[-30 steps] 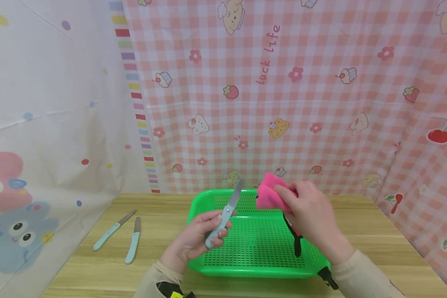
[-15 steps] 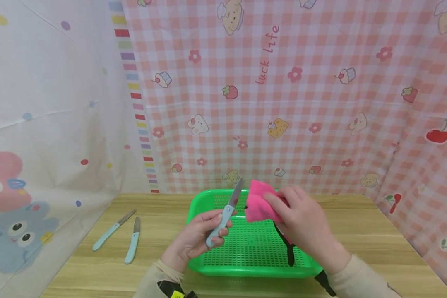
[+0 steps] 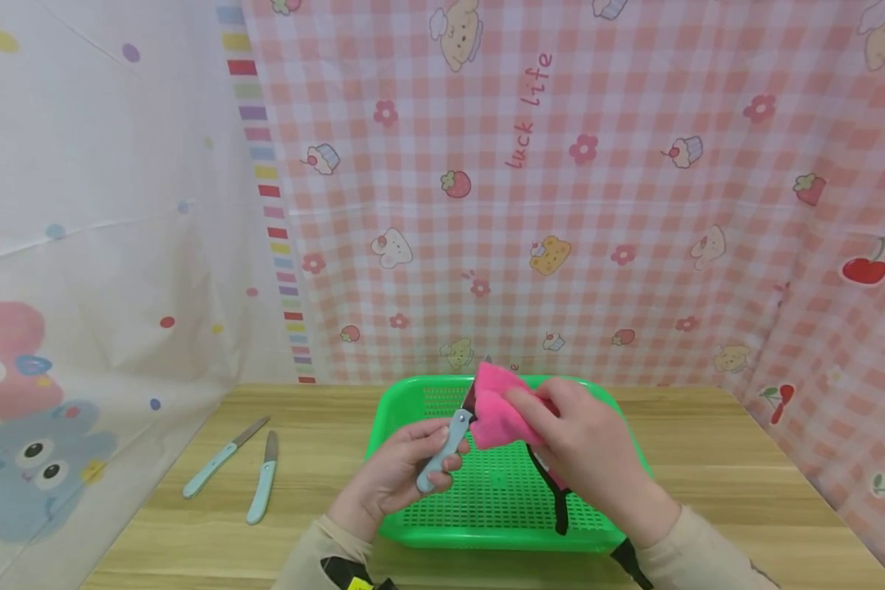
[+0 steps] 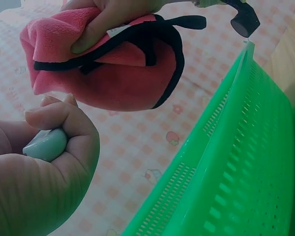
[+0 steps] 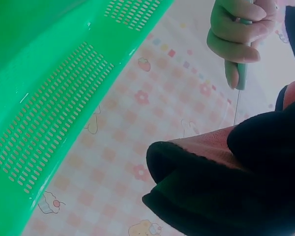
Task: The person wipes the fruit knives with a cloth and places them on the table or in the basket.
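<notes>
Above the green basket (image 3: 501,537), my left hand (image 3: 401,467) grips a knife (image 3: 445,452) by its pale blue handle, blade slanting up and to the right. A folded pink cloth (image 3: 500,414) with black edging is pinched in my right hand (image 3: 590,451). It lies over most of the blade; a strip near the handle and the tip still show. In the left wrist view, the butt of the knife handle (image 4: 46,145) pokes out of the curled fingers below the cloth (image 4: 132,86). The right wrist view has the cloth (image 5: 211,196) close up, covering part of the blade.
Two more knives with pale blue handles, one (image 3: 217,467) and another (image 3: 263,490), lie on the wooden table (image 3: 324,418) left of the basket. Patterned curtains (image 3: 560,205) hang behind and at both sides. A black strap hangs from the cloth over the basket.
My right hand has moved left with the cloth, from beside the knife until it covers most of the blade. The left hand has shifted slightly right.
</notes>
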Motion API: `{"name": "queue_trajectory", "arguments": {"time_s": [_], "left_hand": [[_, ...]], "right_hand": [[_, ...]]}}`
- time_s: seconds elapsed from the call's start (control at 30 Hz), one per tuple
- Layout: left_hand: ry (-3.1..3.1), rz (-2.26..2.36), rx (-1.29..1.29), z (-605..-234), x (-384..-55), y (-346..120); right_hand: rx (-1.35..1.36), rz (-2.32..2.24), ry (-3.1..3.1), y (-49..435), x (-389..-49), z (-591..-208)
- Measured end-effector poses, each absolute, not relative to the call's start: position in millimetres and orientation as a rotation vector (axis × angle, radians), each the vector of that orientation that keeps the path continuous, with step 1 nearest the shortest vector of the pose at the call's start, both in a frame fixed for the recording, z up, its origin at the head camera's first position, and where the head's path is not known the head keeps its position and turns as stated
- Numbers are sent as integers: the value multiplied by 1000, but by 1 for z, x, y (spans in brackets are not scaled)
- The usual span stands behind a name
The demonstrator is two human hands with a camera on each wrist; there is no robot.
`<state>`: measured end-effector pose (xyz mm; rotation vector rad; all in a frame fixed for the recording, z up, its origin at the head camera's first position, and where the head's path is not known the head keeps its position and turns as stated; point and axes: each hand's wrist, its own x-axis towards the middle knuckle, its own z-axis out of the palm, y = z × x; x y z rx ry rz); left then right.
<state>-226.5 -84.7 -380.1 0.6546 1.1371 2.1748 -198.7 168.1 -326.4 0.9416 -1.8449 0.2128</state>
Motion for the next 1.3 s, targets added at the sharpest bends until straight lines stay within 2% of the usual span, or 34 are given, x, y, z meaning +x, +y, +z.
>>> {"name": "queue_trajectory", "arguments": {"time_s": [0.7, 1.3], "left_hand": [[1154, 2107, 736, -380, -223, -73], [1085, 2101, 784, -380, -222, -72]], "right_hand": [[1006, 214, -1826, 150, -202, -335], [967, 159, -1795, 158, -211, -334]]}}
